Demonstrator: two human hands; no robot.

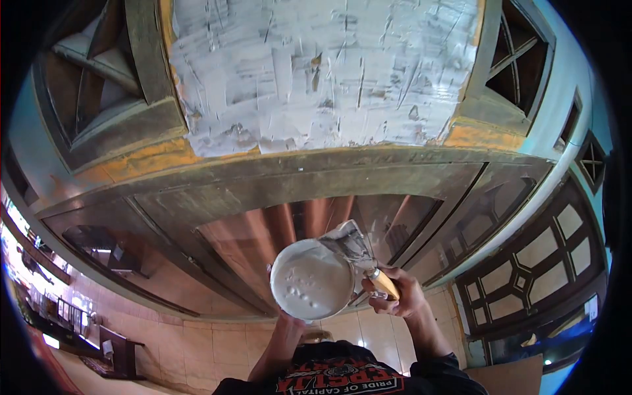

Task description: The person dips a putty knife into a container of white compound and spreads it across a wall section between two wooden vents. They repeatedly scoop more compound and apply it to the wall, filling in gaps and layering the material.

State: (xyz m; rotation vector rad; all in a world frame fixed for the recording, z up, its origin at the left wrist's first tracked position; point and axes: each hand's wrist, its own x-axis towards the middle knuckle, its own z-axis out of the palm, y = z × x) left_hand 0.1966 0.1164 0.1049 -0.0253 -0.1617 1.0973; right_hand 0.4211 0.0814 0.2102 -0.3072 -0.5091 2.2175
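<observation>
My left hand (293,320) holds a round tub of white putty (312,279) from beneath and the side. Most of its fingers are hidden by the tub. The paste inside is thick, with small lumps on its surface. My right hand (407,293) is closed around the wooden handle (386,284) of a putty knife. Its wide blade (350,243), smeared with grey-white paste, lies at the tub's upper right rim. Above both hands is a wall panel (322,79) coated in streaky white putty, with a few darker patches showing through.
Below the panel runs a brown wooden frame (309,163) with glass panes, and reddish curtains (283,220) hang behind the glass. Openings with crossed bars (517,56) flank the panel. A tiled floor (230,342) lies below, with dark furniture (115,352) at left and a dark paneled door (526,263) at right.
</observation>
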